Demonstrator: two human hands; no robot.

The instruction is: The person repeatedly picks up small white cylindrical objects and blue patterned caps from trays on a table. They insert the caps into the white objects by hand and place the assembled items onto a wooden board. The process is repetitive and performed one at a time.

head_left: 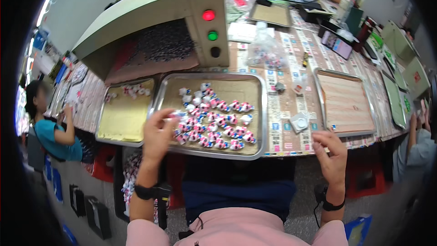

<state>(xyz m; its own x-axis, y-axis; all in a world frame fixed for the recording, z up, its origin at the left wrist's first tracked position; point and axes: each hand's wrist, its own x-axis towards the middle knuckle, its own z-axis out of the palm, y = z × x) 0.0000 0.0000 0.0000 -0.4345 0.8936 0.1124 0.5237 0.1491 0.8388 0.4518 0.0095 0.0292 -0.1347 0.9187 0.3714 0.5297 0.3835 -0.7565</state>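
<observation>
We see the left hand (157, 132) over the middle tray's left side, fingers curled, a blurred white-and-blue bit at the tips; we can't tell whether they are clamped on it. The right hand (332, 155) is bent at the table edge, thumb and forefinger close; we can't tell if they pinch anything.

Below the left hand's fingers, the toys (221, 120), small, white, pink and blue, lie loosely in the middle tray (234, 89), some touching. We judge the step as handling them singly: best to pinch one by its body, lift straight up so neighbours aren't dragged, and keep the wrist clear of the rim.

Further out, the yellow-lined tray (123, 125) sits left with a few pieces at its far end; the right tray (343, 102) has one small piece near its front corner. A small white dish (299, 122) lies between; we'd keep the right sleeve and elbow off it. Behind stands the machine (208, 36) with red and green lights.
</observation>
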